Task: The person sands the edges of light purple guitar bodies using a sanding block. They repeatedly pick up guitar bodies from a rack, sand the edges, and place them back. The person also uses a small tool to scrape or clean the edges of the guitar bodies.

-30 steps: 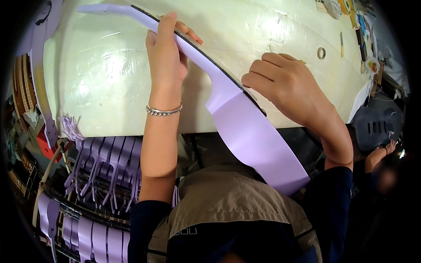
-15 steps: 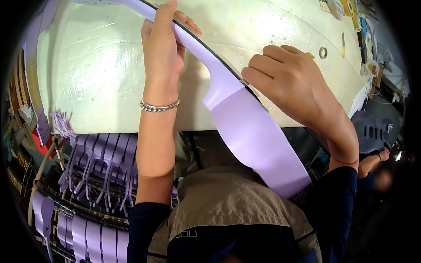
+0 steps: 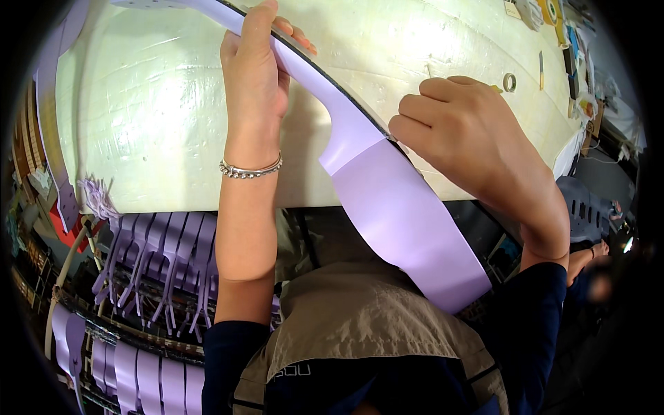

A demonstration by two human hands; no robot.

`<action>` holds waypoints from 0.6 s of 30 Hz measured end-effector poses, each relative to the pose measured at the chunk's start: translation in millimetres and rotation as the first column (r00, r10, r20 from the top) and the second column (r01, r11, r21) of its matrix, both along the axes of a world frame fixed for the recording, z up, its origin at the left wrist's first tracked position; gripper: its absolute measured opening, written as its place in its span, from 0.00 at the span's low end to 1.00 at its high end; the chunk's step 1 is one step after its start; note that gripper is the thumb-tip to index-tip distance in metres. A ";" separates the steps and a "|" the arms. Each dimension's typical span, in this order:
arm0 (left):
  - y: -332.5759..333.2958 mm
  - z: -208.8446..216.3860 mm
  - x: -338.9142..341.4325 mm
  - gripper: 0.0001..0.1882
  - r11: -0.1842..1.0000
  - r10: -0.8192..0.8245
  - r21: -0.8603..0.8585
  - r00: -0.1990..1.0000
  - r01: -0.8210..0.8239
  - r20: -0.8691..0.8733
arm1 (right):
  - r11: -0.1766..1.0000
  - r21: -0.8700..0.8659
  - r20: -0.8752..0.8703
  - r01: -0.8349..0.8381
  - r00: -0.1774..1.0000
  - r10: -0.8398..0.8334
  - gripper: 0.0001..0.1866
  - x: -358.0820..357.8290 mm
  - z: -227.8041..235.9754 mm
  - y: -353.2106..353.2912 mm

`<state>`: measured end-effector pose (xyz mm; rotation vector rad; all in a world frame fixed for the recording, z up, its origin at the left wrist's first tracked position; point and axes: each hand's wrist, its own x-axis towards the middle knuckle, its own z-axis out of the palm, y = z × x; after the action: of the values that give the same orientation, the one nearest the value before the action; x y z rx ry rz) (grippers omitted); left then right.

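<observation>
A lavender guitar (image 3: 408, 214) lies on its side, slanting from upper left to lower right. Its body rests against my apron and its neck reaches over the table, with a dark strip along the edge. Around the neck, my left hand (image 3: 252, 76) is closed, thumb on top; a bracelet circles the wrist. My right hand (image 3: 453, 121) is closed in a pinch at the strip's edge, close to where neck meets body. A small yellow tip shows behind its knuckles, but what the fingers pinch is hidden.
The pale, film-covered table (image 3: 159, 124) has a tape ring (image 3: 510, 82) on it. Lavender guitar parts hang on a rack (image 3: 166, 249) at lower left, and lavender threads (image 3: 98, 197) hang at the table corner. Tape rolls (image 3: 548, 12) sit far right; another person's hand (image 3: 600, 247) shows beyond.
My right hand has shifted slightly right and down along the guitar's edge, the yellow tip moving with it. My left hand and the guitar stay nearly still.
</observation>
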<state>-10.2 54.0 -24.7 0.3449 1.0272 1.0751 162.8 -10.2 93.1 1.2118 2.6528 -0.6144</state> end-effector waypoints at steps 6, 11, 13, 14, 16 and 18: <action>0.2 0.3 0.3 0.11 1.000 -0.001 -0.003 1.000 0.001 0.006 | 0.998 0.050 -0.004 0.023 1.000 -0.023 0.06 -4.4 -4.0 3.1; 0.9 0.0 0.1 0.11 1.000 0.005 -0.012 1.000 -0.005 0.001 | 1.000 -0.006 -0.004 -0.007 1.000 0.007 0.06 1.5 0.7 0.4; 0.8 -0.2 1.1 0.11 1.000 0.002 -0.014 1.000 -0.002 0.000 | 1.000 0.001 -0.013 0.002 1.000 -0.002 0.06 1.2 -2.2 3.2; 0.7 -0.2 1.1 0.11 1.000 0.003 -0.012 1.000 -0.003 0.002 | 1.000 0.014 -0.018 0.009 1.000 -0.009 0.06 0.3 -3.3 2.7; 0.7 -0.2 1.4 0.11 1.000 0.005 -0.009 1.000 -0.005 0.005 | 0.999 0.039 -0.028 0.024 0.999 -0.023 0.06 -1.0 -4.8 1.3; 1.1 -1.6 -0.6 0.11 1.000 0.009 -0.007 1.000 -0.009 0.005 | 1.000 -0.003 -0.023 0.004 1.000 -0.004 0.06 2.9 -2.9 0.3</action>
<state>-10.8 55.1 -26.3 0.3318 1.0284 1.0792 165.7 -9.8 90.2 1.2170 2.6677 -0.6367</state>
